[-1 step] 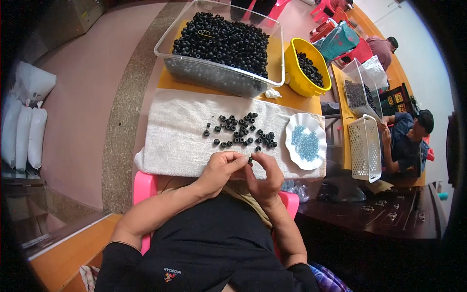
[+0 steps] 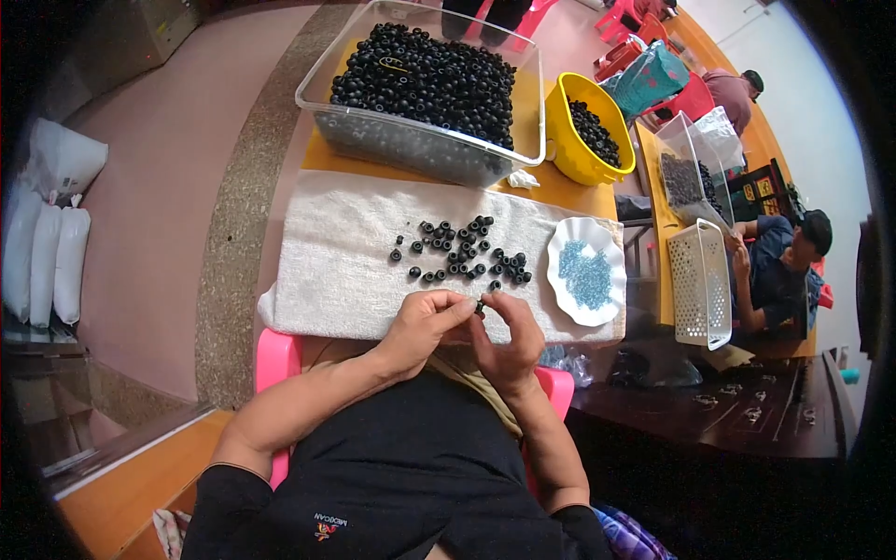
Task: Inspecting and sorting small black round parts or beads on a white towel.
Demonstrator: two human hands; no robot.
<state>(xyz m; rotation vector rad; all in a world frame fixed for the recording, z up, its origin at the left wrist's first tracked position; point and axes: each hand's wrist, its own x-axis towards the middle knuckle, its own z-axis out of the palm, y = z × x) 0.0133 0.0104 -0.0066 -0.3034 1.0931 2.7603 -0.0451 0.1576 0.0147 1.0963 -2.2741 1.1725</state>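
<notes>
Over the near edge of the white towel (image 2: 327, 271), my left hand (image 2: 425, 327) and my right hand (image 2: 509, 343) meet fingertip to fingertip. Pinched between them is a small black bead-like piece (image 2: 481, 306), partly hidden by the fingers. Just beyond my hands lie several loose round black pieces with holes (image 2: 464, 252), spread on the towel. To the right of them, a white scalloped plate (image 2: 567, 229) carries a heap of tiny clear-blue beads (image 2: 586, 276).
A large clear plastic bin (image 2: 411, 140) of black pieces stands behind the towel. Beside it are a yellow basket (image 2: 565, 149) and a crumpled white tissue (image 2: 523, 179). At right, a person (image 2: 779, 271) sits by a white perforated basket (image 2: 702, 280). White sacks (image 2: 56, 243) stand at far left.
</notes>
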